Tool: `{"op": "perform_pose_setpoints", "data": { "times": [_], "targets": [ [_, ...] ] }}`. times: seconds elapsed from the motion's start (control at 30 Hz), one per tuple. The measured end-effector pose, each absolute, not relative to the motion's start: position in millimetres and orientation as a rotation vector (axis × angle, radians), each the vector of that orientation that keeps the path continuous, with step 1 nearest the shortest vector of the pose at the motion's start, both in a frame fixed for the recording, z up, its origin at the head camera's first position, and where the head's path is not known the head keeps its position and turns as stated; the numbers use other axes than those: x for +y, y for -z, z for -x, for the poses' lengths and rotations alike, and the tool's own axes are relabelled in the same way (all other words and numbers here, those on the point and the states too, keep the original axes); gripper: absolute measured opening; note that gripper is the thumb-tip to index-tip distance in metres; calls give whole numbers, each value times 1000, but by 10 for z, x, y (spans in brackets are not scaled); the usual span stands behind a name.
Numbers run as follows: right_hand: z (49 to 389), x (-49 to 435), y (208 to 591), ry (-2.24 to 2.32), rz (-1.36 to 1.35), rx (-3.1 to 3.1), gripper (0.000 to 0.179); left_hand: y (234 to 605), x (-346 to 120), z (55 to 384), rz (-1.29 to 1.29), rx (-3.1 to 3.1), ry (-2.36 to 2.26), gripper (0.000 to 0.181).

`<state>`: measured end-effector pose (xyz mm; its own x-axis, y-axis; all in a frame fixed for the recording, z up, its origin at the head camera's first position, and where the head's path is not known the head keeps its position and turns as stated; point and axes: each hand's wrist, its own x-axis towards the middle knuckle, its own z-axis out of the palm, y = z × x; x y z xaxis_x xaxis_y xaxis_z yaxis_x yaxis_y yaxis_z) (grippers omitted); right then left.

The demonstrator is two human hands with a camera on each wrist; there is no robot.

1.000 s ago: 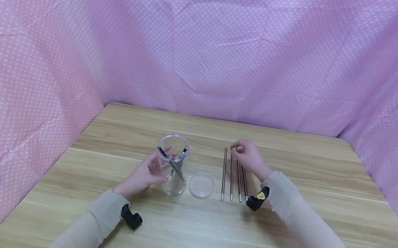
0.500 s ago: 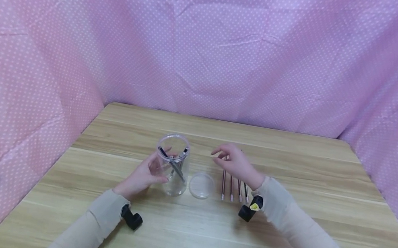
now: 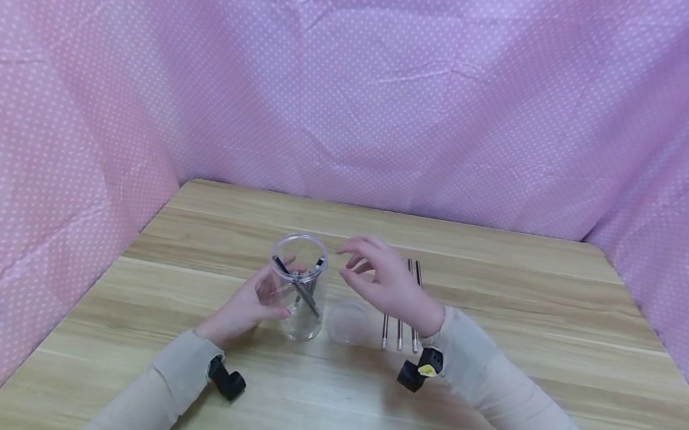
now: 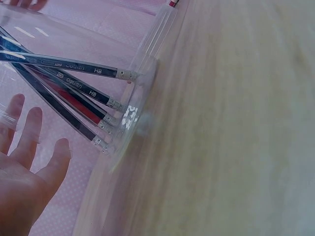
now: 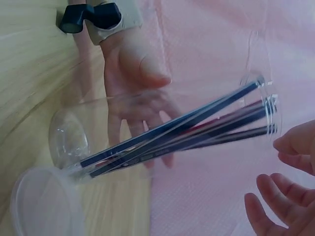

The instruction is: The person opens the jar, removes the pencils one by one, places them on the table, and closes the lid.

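Head view: the jar point(image 3: 302, 330) stands upright on the table point(image 3: 298, 413), its long axis vertical and its mouth facing up. Several pencils point(image 4: 81, 87) stand inside it at a slant, crossing one another. One upper end leans to the left of the rim, another to the right. The left wrist view shows their eraser ends down at the jar's base, one red pencil point(image 4: 74, 102) among dark ones.

The left hand point(image 3: 246, 306) grips the jar from its left side, thumb in front and fingers behind the clear wall. The right hand point(image 3: 388, 279) is in the air just right of the jar's mouth, fingers loosely bent, holding nothing.

Just right of the jar's base lies the lid point(image 3: 348, 324), flat. Past it, partly under the right hand, is a row of loose pencils point(image 3: 399, 333), erasers towards the person. The leftmost runs almost straight away from the person; the others tilt, far ends to the left.

Both arms wear pale sleeves point(image 3: 526, 402). Pink dotted cloth point(image 3: 356, 104) hangs behind the table.
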<state>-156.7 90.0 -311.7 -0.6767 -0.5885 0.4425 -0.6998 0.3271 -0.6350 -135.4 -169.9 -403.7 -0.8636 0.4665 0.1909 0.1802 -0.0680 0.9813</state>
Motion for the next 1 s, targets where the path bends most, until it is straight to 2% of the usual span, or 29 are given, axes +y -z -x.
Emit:
{"op": "perform_pose_setpoints", "data": {
  "times": [0.57,1.0],
  "targets": [
    [1515,853,2921,-1044,-1396,-2308,32,4054,-1697,1379,-633,2076,-1974,92],
    [1577,850,2945,-744,-1477,-2239,33,4026,-1695,1363,-639,2080,-1979,92]
  ]
}}
